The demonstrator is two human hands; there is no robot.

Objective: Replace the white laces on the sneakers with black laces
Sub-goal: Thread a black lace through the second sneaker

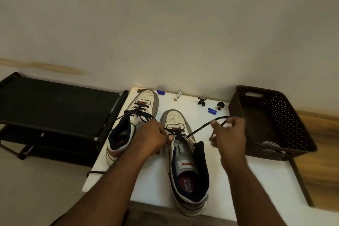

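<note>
Two sneakers are set side by side on the surface (229, 170), the left sneaker (128, 124) farther back than the right sneaker (187, 167). A basket (271, 124) is placed at the right. Small things are scattered behind the sneakers. A rack (51, 108) is found left of the surface.

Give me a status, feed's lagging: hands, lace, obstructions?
Left hand pinching lace at right white sneaker eyelets. Right hand holding black speckled lace, pulled taut. Brown perforated plastic basket close beside right hand.
</note>
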